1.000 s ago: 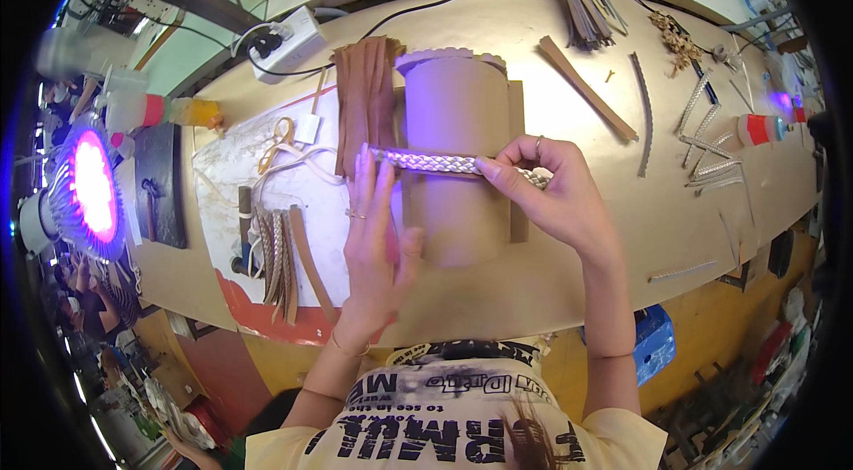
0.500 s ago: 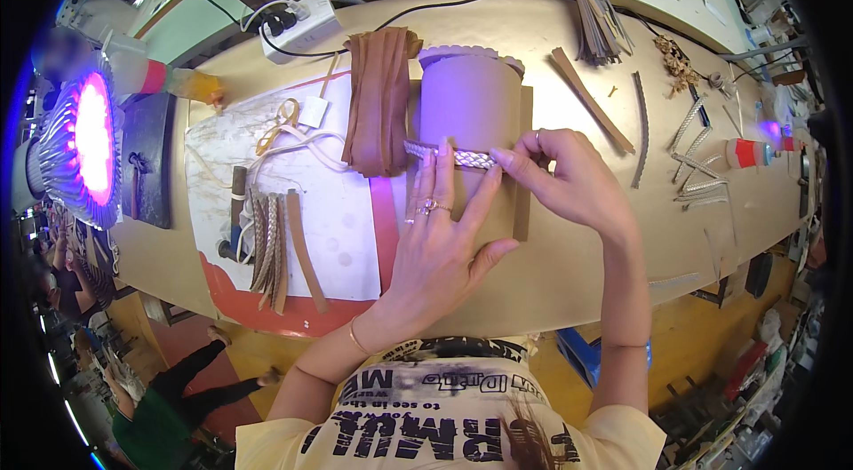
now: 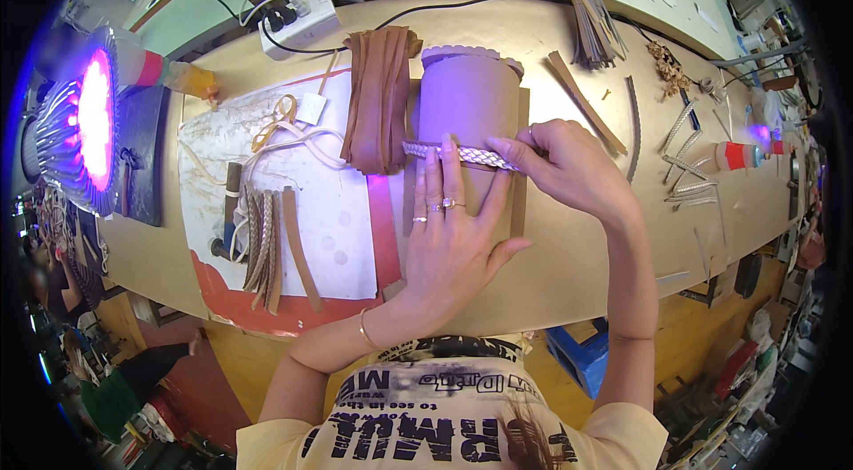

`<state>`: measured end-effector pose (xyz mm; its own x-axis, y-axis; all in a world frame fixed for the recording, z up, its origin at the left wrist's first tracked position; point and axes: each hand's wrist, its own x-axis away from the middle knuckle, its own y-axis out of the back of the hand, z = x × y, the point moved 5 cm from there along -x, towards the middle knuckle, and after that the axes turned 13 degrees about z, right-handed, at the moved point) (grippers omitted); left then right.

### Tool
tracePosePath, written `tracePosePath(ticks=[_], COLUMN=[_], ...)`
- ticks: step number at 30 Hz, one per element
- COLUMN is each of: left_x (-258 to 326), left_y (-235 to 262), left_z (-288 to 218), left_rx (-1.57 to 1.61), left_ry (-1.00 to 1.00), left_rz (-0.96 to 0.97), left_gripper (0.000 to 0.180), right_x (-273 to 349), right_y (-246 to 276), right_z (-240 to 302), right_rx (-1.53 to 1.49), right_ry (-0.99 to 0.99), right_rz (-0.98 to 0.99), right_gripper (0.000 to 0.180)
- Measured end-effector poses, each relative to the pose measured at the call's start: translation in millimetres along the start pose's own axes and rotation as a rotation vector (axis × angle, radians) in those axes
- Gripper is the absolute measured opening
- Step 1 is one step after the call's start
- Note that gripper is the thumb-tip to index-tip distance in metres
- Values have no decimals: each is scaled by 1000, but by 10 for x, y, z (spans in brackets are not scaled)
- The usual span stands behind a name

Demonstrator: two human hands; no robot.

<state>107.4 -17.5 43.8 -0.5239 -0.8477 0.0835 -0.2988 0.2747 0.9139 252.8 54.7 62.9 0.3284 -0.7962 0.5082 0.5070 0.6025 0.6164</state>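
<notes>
on my feed: silver braided strip (image 3: 478, 156) lies crosswise over the tan scallop-edged panel (image 3: 468, 106), its left end just beside the pleated brown bundle (image 3: 378, 106). left hand (image 3: 453, 243) has fingers spread, fingertips on the strip; right hand (image 3: 576, 163) pinches its right end, thumb against finger. i read this step as laying and aligning the strip. next move, i judge, calls for light tension from the right and even pressing. can't tell if it's glued.
</notes>
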Motion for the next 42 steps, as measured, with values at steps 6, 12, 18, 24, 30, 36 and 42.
tracePosePath(ticks=[6,12,18,24,30,36,42], left_x=[-20,-8,-3,58,80,113,85], left_y=[15,-20,-10,86,111,119,53], left_z=[-35,-43,2,71,114,150,167], left_rx=[15,-56,19,39,119,252,234], left_ry=[7,32,33,-76,-123,-111,-111], left_rz=[-5,37,45,-4,1,-41,-69], left_gripper=[71,78,75,77,88,101,102], right_x=[111,28,-41,152,243,248,244], right_y=[74,113,102,156,24,-42,-13], right_z=[190,556,627,324,12,-60,81], right_rx=[-147,-140,-269,-196,-305,-365,-342], right_ry=[100,240,269,124,22,3,87], right_rz=[-22,-1,-6,-61,-51,-61,-97], right_gripper=[41,29,29,33,29,30,27])
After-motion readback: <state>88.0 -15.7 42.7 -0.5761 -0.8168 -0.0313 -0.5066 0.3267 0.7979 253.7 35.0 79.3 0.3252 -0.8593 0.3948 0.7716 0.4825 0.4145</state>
